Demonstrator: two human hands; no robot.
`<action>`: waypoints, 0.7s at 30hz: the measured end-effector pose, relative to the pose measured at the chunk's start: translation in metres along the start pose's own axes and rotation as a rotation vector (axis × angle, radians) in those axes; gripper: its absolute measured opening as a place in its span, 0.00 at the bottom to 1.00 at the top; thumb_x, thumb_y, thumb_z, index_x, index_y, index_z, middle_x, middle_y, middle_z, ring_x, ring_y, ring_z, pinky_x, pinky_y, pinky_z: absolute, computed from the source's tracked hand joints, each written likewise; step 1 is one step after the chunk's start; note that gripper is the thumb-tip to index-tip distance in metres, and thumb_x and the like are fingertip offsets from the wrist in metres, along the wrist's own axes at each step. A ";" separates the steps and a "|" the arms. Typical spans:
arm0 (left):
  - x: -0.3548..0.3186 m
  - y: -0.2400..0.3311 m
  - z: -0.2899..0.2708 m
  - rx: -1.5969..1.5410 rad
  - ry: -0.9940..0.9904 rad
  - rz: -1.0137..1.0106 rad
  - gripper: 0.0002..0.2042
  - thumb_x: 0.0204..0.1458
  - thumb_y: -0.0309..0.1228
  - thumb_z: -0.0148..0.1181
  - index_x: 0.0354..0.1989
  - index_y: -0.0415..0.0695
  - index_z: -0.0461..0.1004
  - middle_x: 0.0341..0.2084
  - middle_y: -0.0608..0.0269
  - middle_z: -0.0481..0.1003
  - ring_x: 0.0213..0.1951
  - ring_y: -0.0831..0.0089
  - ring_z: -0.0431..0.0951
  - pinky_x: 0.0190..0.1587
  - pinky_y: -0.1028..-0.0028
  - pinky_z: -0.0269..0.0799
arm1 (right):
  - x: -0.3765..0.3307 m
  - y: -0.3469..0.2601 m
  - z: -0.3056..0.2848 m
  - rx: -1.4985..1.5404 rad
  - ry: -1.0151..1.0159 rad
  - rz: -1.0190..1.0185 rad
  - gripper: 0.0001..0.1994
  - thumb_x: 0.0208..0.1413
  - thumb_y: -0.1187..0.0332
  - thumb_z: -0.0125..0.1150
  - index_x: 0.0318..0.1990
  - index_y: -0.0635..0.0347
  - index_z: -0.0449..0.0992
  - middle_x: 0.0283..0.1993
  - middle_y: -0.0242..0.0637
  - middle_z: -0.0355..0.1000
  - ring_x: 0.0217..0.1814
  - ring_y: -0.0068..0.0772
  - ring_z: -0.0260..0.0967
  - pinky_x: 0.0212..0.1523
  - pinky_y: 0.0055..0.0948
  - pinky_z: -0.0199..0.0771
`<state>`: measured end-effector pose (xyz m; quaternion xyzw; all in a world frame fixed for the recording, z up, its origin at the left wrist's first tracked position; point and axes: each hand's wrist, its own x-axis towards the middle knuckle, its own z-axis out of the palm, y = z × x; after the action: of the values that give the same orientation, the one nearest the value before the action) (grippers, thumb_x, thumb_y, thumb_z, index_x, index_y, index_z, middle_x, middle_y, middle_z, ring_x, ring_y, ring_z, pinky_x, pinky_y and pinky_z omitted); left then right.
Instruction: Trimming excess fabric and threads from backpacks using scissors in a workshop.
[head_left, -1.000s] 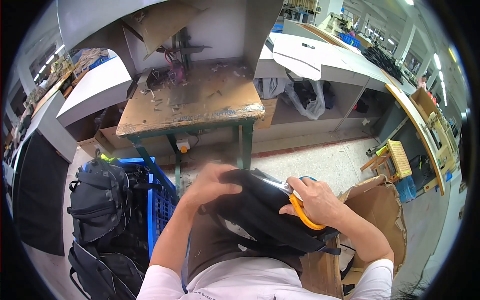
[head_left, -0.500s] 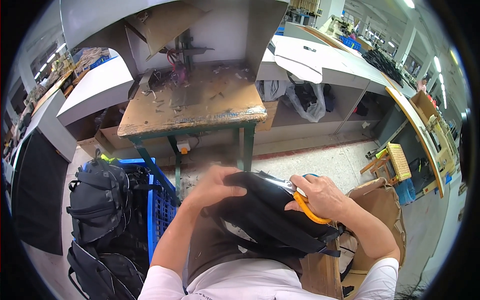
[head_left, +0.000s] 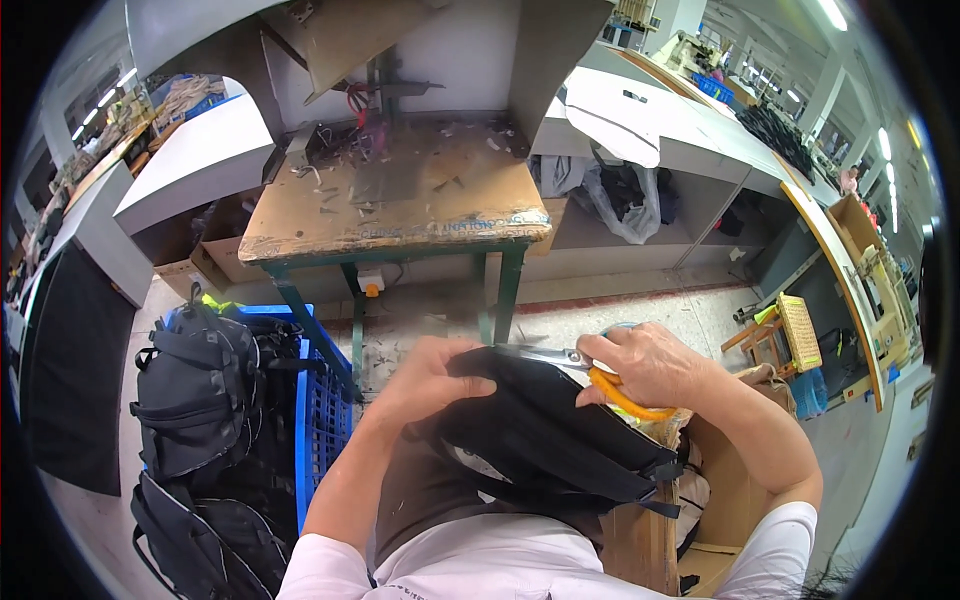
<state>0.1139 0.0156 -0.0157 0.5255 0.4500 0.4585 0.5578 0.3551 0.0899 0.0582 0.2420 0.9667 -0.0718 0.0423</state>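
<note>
A black backpack lies across my lap, its straps hanging toward the right. My left hand is closed on its upper left edge, thumb on top of the fabric. In my right hand is a pair of scissors with orange-wrapped handles. The metal blades point left along the backpack's top edge, close to the fingers of my left hand. Whether the blades touch the fabric I cannot tell.
On the left, a blue plastic crate holds several black backpacks. Ahead stands a worn wooden table with scraps on it. At my right is an open cardboard box; beyond it stands a small wooden stool.
The scissors have turned, and their blades now lie flatter and reach further left. My right hand has risen slightly off the backpack's right side, exposing more of its edge.
</note>
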 end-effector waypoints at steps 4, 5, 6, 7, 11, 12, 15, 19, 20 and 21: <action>-0.002 -0.004 -0.014 -0.119 0.067 0.014 0.14 0.34 0.20 0.65 0.34 0.35 0.75 0.26 0.67 0.75 0.28 0.82 0.71 0.34 0.82 0.68 | 0.009 0.001 0.002 0.096 0.008 0.042 0.29 0.43 0.43 0.56 0.42 0.60 0.64 0.24 0.41 0.67 0.27 0.42 0.67 0.28 0.34 0.67; -0.004 -0.004 -0.020 -0.119 0.074 0.018 0.14 0.34 0.20 0.65 0.34 0.35 0.75 0.26 0.67 0.75 0.28 0.82 0.71 0.34 0.82 0.68 | 0.010 0.003 0.008 0.092 0.008 0.035 0.29 0.43 0.43 0.56 0.42 0.60 0.64 0.24 0.41 0.67 0.27 0.42 0.67 0.28 0.34 0.67; -0.005 -0.002 -0.028 -0.155 0.112 0.043 0.14 0.34 0.20 0.64 0.34 0.35 0.74 0.26 0.67 0.75 0.28 0.81 0.72 0.34 0.81 0.68 | 0.008 0.006 0.016 0.293 0.067 0.094 0.29 0.42 0.44 0.59 0.42 0.60 0.64 0.26 0.46 0.68 0.29 0.45 0.68 0.30 0.36 0.67; -0.009 0.001 -0.036 -0.184 0.162 0.073 0.14 0.34 0.20 0.64 0.33 0.34 0.74 0.26 0.66 0.75 0.28 0.81 0.72 0.33 0.81 0.69 | 0.009 0.009 0.023 0.495 0.127 0.138 0.30 0.40 0.44 0.61 0.42 0.61 0.64 0.28 0.50 0.68 0.32 0.48 0.68 0.33 0.37 0.67; -0.019 0.033 -0.076 -0.072 0.257 0.115 0.10 0.36 0.20 0.63 0.31 0.35 0.74 0.24 0.68 0.74 0.27 0.81 0.72 0.33 0.81 0.69 | 0.018 -0.001 0.053 0.898 0.187 0.200 0.25 0.37 0.60 0.67 0.43 0.58 0.65 0.35 0.37 0.67 0.39 0.31 0.63 0.44 0.27 0.62; -0.017 0.042 -0.090 0.074 0.244 0.165 0.10 0.37 0.21 0.61 0.32 0.35 0.74 0.25 0.70 0.74 0.28 0.82 0.72 0.34 0.81 0.68 | 0.027 -0.009 0.058 1.005 0.209 0.253 0.24 0.36 0.64 0.67 0.43 0.58 0.66 0.34 0.35 0.66 0.39 0.29 0.62 0.45 0.26 0.61; 0.001 0.071 -0.119 0.281 0.257 0.148 0.11 0.41 0.22 0.58 0.36 0.35 0.73 0.27 0.69 0.74 0.30 0.82 0.71 0.35 0.80 0.68 | 0.063 -0.028 0.075 1.215 0.401 0.289 0.21 0.34 0.72 0.67 0.40 0.57 0.67 0.33 0.28 0.64 0.37 0.21 0.59 0.41 0.21 0.60; 0.032 0.073 -0.211 0.641 0.323 0.115 0.14 0.42 0.26 0.58 0.38 0.34 0.72 0.28 0.62 0.74 0.33 0.78 0.71 0.37 0.76 0.66 | 0.120 -0.064 0.063 1.358 0.478 0.324 0.21 0.37 0.73 0.64 0.42 0.68 0.66 0.35 0.36 0.65 0.40 0.26 0.61 0.43 0.22 0.61; 0.041 0.082 -0.217 0.724 0.371 0.102 0.14 0.42 0.27 0.58 0.39 0.35 0.72 0.28 0.61 0.74 0.34 0.76 0.71 0.38 0.75 0.66 | 0.128 -0.069 0.062 1.353 0.485 0.318 0.21 0.37 0.73 0.64 0.42 0.68 0.66 0.35 0.36 0.65 0.40 0.26 0.61 0.43 0.22 0.61; 0.047 0.088 -0.221 0.725 0.373 0.112 0.14 0.42 0.27 0.58 0.39 0.35 0.72 0.28 0.61 0.74 0.34 0.76 0.71 0.38 0.75 0.66 | 0.138 -0.073 0.064 1.410 0.529 0.342 0.22 0.37 0.74 0.64 0.42 0.69 0.65 0.36 0.37 0.65 0.40 0.27 0.62 0.44 0.23 0.61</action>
<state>-0.0990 0.1023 0.0619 0.6194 0.6467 0.3872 0.2194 0.2018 0.0798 -0.0123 0.3671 0.6194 -0.6028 -0.3438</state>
